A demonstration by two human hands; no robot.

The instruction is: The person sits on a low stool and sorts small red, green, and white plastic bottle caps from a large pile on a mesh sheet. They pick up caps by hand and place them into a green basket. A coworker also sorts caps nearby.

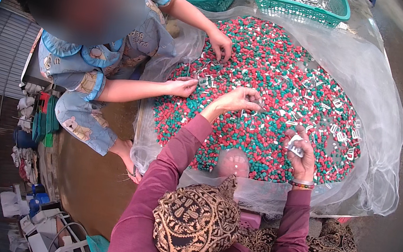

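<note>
A wide heap of small red and green pellets (pixel 268 130) lies on a translucent mesh sheet (pixel 385 118), with many flat silver metal pieces (pixel 342 135) mixed in. My left hand (pixel 236 100) is over the heap's middle, fingers pinched on a small metal piece (pixel 260 103). To its right, my right hand (pixel 302 156) is curled around several flat silver metal pieces (pixel 296 146), palm turned partly up. Their exact shape is partly covered by my fingers.
Across on the left, a co-worker's hands (pixel 220 45) work in the heap, one near a metal piece. Two green plastic baskets (pixel 300 11) with silver pieces stand at the far side. A rounded pinkish shape (pixel 233 162) that I cannot make out is at the near edge.
</note>
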